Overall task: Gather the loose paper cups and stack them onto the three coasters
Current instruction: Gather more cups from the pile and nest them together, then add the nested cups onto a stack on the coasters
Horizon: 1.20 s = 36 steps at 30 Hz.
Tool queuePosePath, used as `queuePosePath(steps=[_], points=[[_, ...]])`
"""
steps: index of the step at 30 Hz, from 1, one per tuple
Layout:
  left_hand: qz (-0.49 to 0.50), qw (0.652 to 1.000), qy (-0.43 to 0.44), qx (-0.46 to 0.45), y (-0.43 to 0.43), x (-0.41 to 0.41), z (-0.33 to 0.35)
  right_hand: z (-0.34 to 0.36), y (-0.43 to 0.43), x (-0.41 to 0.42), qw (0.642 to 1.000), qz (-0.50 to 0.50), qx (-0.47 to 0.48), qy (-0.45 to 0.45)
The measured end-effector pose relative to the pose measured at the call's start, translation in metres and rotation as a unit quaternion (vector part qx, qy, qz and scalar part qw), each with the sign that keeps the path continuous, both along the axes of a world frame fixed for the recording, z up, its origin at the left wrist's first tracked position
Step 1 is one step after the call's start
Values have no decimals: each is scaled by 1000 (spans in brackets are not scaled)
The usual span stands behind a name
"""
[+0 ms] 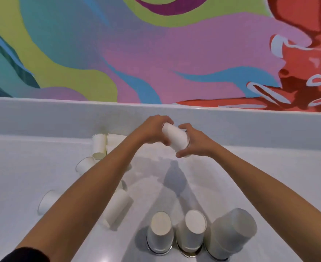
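White paper cup (175, 138) clamped between left hand (152, 129) and right hand (196, 143), fingers (181, 154) curled round both ends. Held on its side, clear of counter (269, 176), near backsplash (250, 125). Likely squaring or nesting before stacking. Possibly more than one cup nested; cannot tell. Closer in: left stack (160, 233), middle stack (191, 231), right stack (231, 235), mouths down on coasters (158, 252) for stable footing; right one looks tallest. Loose cups (85, 164) tipped over at left, not yet gathered.

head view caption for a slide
The left hand and right hand grip one paper cup over the counter; three inverted cup stacks nearby, loose cups at left
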<state>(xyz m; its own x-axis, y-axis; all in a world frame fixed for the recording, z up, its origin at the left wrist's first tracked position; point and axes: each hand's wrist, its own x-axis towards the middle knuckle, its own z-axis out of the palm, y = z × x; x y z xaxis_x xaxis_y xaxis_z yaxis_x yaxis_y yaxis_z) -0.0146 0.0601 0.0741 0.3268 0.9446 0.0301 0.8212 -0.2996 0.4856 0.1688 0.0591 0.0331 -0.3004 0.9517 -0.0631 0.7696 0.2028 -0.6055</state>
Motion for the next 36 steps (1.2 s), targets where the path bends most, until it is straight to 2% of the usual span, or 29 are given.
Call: queuePosePath(steps=[3,5,7,9,10,12,14,18,25,36], points=[[-14,1000,-7,9,-15,10,11,6,-14,2,1000,2,13,15],[-15,998,-58,1,-24,16,17,10,-21,4,999,-8,14,33],[-5,980,-191,-45,-35,18,22,15,-30,5,995,-29,5,91],[18,933,-338,-120,-50,19,26,20,-41,3,982,-38,-16,183],[35,915,-373,-153,-56,19,28,22,-47,0,974,-36,-28,221],[48,905,-372,-203,-69,17,29,24,-63,-9,962,-16,-50,269],[30,912,-333,-238,-79,8,27,23,-79,-20,954,12,-68,291],[-20,918,-271,-288,-102,-11,16,15,-111,-27,951,54,-118,280],[-53,935,-267,-226,-144,-25,-12,-2,-141,-31,965,72,-102,231],[-46,917,-329,-222,-184,-33,-52,-22,-175,-35,979,63,-107,160]])
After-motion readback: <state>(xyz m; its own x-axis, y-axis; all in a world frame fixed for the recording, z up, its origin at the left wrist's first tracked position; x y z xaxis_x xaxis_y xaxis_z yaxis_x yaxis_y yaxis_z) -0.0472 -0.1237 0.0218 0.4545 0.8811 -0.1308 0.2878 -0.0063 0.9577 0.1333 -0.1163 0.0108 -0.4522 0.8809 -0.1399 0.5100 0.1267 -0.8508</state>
